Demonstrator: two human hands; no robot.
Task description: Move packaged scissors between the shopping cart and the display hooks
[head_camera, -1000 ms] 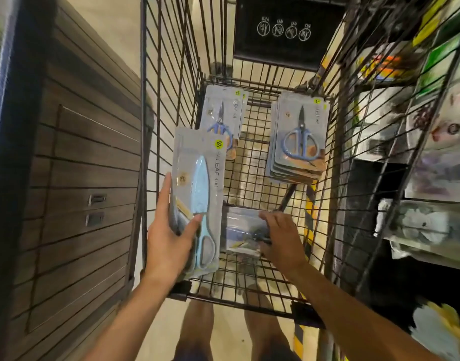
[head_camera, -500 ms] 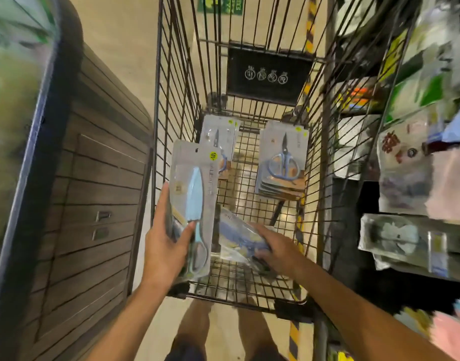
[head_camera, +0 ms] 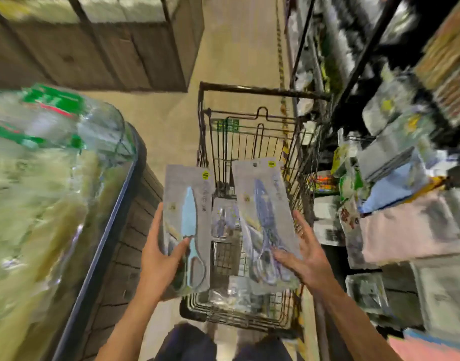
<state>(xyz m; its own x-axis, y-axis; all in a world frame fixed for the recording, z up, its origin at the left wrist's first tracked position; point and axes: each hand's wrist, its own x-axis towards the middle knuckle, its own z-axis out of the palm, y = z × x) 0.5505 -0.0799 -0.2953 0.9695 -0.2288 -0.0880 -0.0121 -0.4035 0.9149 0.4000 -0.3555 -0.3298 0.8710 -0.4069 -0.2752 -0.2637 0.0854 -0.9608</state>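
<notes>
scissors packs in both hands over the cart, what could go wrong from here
1. The right hand holds its purple scissors pack only at the lower end, with the fingers looking fairly spread; the tall card could tip or slip into the shopping cart.
2. The left hand pinches the blue scissors pack low too, so it may swing.
3. The view is motion-blurred; finding a hook among the crowded shelf goods may be awkward with both hands full.

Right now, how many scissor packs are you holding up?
2: the light-blue scissors pack in the left hand, the purple scissors pack in the right hand. More may lie blurred in the cart.
</notes>
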